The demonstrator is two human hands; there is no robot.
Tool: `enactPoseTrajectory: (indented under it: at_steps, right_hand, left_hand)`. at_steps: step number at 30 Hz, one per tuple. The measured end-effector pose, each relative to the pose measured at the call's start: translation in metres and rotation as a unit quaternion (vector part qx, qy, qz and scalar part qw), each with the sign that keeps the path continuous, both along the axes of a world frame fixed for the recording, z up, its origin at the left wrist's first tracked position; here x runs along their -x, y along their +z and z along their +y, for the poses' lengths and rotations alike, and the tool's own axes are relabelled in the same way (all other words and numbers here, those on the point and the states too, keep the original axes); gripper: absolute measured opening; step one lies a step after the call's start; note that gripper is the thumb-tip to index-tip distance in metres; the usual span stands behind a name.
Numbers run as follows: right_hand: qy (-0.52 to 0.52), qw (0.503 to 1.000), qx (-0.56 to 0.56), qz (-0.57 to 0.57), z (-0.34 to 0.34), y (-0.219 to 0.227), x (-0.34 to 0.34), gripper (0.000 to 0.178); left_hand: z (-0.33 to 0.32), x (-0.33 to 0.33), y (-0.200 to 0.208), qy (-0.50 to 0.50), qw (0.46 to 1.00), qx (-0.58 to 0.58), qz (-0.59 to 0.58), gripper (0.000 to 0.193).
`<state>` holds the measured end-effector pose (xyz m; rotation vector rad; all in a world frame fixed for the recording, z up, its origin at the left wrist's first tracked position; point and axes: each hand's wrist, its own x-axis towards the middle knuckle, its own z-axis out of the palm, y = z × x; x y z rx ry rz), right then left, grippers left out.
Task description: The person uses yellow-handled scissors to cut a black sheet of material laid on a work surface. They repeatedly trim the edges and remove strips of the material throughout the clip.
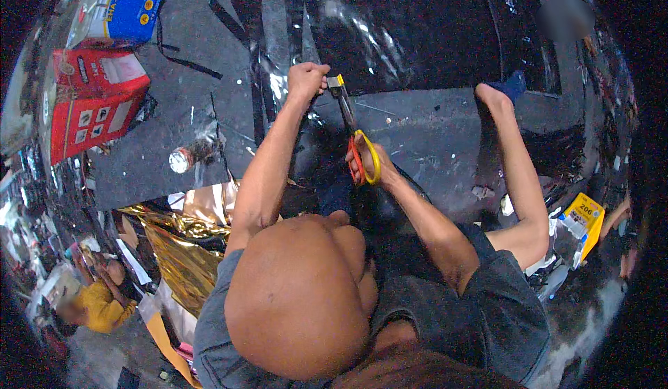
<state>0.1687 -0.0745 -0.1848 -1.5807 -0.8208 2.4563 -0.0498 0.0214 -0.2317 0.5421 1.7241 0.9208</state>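
My right hand (362,164) is closed round the red and yellow handles of a pair of scissors (346,110). Their blades point away from me, up toward my other hand. At the blade tips shows a small shiny piece with a yellow edge (336,81); its kind is unclear. Just left of the tips, my left hand (307,81) is closed in a fist over a shiny black sheet (410,34) spread on the floor. What its fingers grip is hidden.
At far left stand a blue and white box (115,10) and a red box (97,100). A clear jar-like container (182,159) lies nearer. Gold foil sheets (182,260) lie at lower left, near another person in yellow (104,305). A yellow packet (583,220) is at right.
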Motion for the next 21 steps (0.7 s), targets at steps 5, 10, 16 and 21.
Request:
enactPoseTrajectory:
  at_steps: [5, 10, 16, 21]
  right_hand:
    - [-0.071, 0.994, 0.068, 0.038, 0.001, -0.021, -0.001, 0.034]
    - [-0.007, 0.998, 0.028, -0.058, 0.002, -0.002, 0.008, 0.041]
    - [0.076, 0.986, -0.069, -0.133, 0.009, -0.002, 0.016, 0.066]
    - [0.087, 0.981, -0.121, -0.127, 0.012, -0.012, 0.022, 0.083]
  left_hand:
    - [-0.023, -0.025, -0.002, -0.105, 0.969, -0.031, 0.222, 0.030]
    - [-0.042, -0.037, -0.014, -0.031, 0.998, -0.011, -0.051, 0.028]
    - [-0.047, -0.031, -0.004, -0.066, 0.994, -0.086, -0.025, 0.023]
    - [-0.048, -0.031, -0.009, -0.079, 0.990, -0.117, 0.012, 0.023]
